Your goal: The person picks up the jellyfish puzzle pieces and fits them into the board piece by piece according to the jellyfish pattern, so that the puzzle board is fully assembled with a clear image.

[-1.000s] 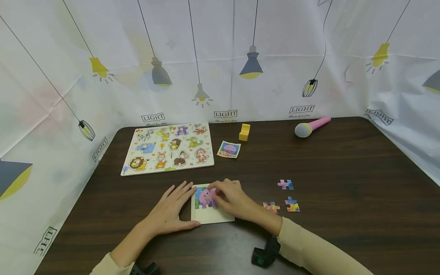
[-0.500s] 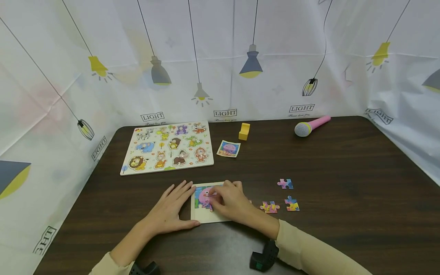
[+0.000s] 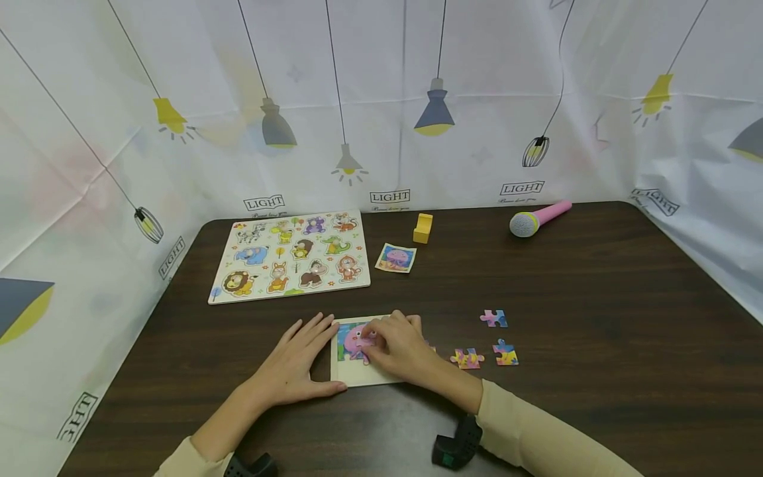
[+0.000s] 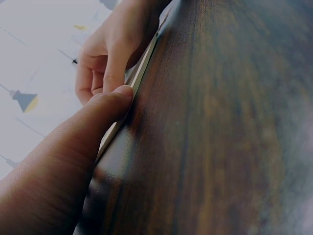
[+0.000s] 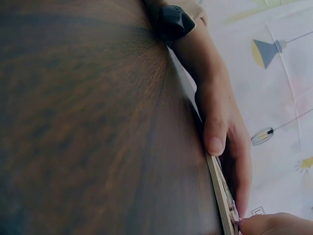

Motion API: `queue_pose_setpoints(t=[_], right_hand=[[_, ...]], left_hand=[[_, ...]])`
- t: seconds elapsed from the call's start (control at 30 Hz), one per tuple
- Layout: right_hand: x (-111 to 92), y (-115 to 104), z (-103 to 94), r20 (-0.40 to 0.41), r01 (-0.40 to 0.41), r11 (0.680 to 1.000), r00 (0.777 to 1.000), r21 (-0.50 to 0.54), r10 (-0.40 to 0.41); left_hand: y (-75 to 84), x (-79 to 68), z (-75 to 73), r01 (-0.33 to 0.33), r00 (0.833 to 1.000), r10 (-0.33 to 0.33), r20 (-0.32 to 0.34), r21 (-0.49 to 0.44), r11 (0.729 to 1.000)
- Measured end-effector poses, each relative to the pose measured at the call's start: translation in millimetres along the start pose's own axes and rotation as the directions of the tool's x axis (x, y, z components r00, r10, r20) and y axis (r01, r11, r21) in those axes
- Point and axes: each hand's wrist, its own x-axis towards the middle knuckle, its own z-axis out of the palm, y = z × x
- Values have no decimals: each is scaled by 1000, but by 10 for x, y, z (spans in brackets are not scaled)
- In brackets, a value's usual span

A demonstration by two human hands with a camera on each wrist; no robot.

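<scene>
A small pale puzzle tray (image 3: 371,376) lies at the table's near middle. In it a jigsaw picture (image 3: 352,334) of a pink octopus on blue is partly assembled; my right hand hides its right side. My left hand (image 3: 298,368) rests along the tray's left edge, fingers spread and straight. Its thumb touches the near rim, as the left wrist view shows. My right hand (image 3: 396,348) reaches over the tray, thumb and index finger pinching a puzzle piece (image 3: 364,358) at the picture's lower edge. In the right wrist view, the tray's edge (image 5: 218,196) runs below both hands.
Several loose puzzle pieces (image 3: 467,358) lie right of the tray, one partly behind the right wrist. Farther back are an animal puzzle board (image 3: 268,291), a small octopus picture card (image 3: 396,258), a yellow block (image 3: 422,228) and a pink toy microphone (image 3: 551,212).
My right hand has shifted slightly left and lower over the picture, bringing the puzzle piece to the picture's lower edge. More of the loose pieces show behind the wrist. My left hand stays put.
</scene>
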Motion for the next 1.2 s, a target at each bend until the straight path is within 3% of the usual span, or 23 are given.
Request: queue_pose_setpoints(t=[0.37, 0.63, 1.2], right_hand=[[5, 14, -8, -13, -4, 999, 1000, -32, 4], [2, 4, -26, 19, -14, 998, 1000, -63, 15], [-12, 2, -35, -22, 16, 996, 1000, -93, -18]], left_hand=[[2, 7, -5, -5, 1000, 5, 1, -3, 1000], [-6, 3, 3, -5, 1000, 5, 4, -4, 1000], [7, 2, -8, -10, 1000, 10, -8, -3, 1000]])
